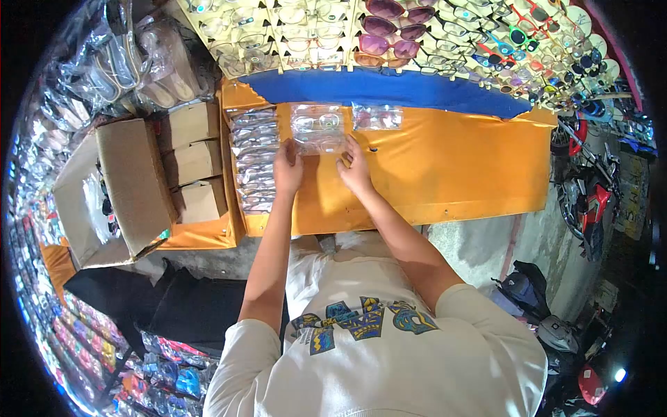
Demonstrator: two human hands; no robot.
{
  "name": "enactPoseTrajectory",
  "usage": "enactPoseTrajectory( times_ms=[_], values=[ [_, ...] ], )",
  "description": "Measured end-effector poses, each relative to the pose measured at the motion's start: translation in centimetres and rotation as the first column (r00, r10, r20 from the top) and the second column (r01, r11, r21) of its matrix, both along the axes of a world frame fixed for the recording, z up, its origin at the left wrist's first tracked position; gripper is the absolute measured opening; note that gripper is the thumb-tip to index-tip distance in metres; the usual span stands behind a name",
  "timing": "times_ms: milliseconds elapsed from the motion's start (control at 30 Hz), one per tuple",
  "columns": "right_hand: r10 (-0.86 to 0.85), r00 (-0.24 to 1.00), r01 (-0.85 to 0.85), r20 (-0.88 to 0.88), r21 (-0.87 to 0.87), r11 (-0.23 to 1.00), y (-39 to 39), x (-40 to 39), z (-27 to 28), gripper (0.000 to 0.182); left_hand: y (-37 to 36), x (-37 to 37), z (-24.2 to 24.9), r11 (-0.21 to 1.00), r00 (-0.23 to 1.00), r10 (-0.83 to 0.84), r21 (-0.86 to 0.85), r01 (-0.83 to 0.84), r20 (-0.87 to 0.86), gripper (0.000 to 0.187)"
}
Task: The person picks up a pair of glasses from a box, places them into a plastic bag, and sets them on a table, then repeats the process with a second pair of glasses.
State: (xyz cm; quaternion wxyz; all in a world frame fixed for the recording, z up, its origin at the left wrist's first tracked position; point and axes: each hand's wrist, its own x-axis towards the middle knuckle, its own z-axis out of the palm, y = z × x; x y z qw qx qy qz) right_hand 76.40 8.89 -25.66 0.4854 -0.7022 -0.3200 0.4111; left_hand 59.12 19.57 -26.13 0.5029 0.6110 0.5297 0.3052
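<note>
Clear plastic packs of eyeglasses lie on the orange-covered table in front of me, at least two in a column. My left hand is at the lower left corner of the nearer pack, its fingers curled on the plastic edge. At the lower right corner, my right hand grips the plastic between thumb and fingers. Another clear pack lies just to the right. Left of my hands runs a column of overlapping bagged glasses. The exact finger contact is small and hard to make out.
Behind the table, a display rack carries rows of glasses and sunglasses above a blue cloth. Cardboard boxes stand at the left beside bagged sandals. The orange tabletop extends rightward, with a motorcycle beyond it.
</note>
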Motion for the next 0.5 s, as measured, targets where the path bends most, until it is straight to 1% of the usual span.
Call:
enactPoseTrajectory(
  times_ms=[33, 67, 100, 133, 167, 200, 267, 333, 433, 467, 500],
  values=[
    [-0.015, 1.000, 0.015, -0.022, -0.022, 1.000, 0.0, 0.0, 0.2, 0.076, 0.1, -0.2, -0.4, 0.994, 0.999, 0.001, 0.107, 0.003, -0.032, 0.048],
    [-0.030, 0.999, 0.028, -0.043, -0.044, 0.999, -0.1, -0.1, 0.5, 0.076, -0.2, -0.6, -0.8, 0.994, 1.000, -0.002, 0.109, 0.005, -0.030, 0.048],
    [-0.031, 0.999, 0.029, -0.040, -0.041, 0.999, -0.4, -0.1, 0.3, 0.076, -0.7, -0.4, 2.2, 0.991, 0.993, -0.001, 0.132, 0.016, -0.115, 0.047],
    [-0.039, 0.998, 0.040, 0.044, -0.018, 0.999, -0.8, -0.2, -0.1, 0.075, -1.1, -0.6, 4.3, 0.988, 0.980, 0.003, 0.155, 0.028, -0.199, 0.047],
    [-0.048, 0.991, 0.047, 0.129, 0.009, 0.999, -1.1, -0.1, -0.1, 0.075, -1.5, -1.2, 5.1, 0.987, 0.981, 0.006, 0.161, 0.026, -0.194, 0.047],
    [-0.046, 0.990, 0.044, 0.133, 0.017, 0.999, -1.4, 0.0, 0.4, 0.075, -1.7, -1.9, 5.7, 0.981, 0.982, -0.003, 0.188, 0.039, -0.191, 0.047],
    [-0.049, 0.961, 0.044, 0.274, 0.022, 0.999, -2.4, 0.1, 1.9, 0.070, -2.6, -3.8, 6.7, 0.972, 0.984, -0.001, 0.229, 0.043, -0.180, 0.048],
    [-0.048, 0.952, 0.031, 0.302, 0.062, 0.998, -3.3, -0.2, 3.3, 0.069, -3.8, -6.4, 7.5, 0.970, 0.980, -0.001, 0.240, 0.049, -0.197, 0.047],
    [-0.039, 0.940, -0.005, 0.338, 0.129, 0.992, -4.1, -0.6, 4.9, 0.068, -5.6, -10.9, 8.1, 0.953, 0.987, 0.054, 0.302, -0.006, -0.152, 0.046],
    [-0.036, 0.940, -0.015, 0.339, 0.147, 0.989, -4.0, -1.3, 5.4, 0.068, -5.8, -12.7, 10.0, 0.967, 0.985, 0.010, 0.254, 0.036, -0.174, 0.048],
    [0.006, 0.962, -0.048, 0.273, 0.146, 0.988, -3.8, -2.3, 8.6, 0.067, -6.1, -14.8, 10.4, 0.975, 0.989, 0.014, 0.222, 0.019, -0.146, 0.046]
  ],
)
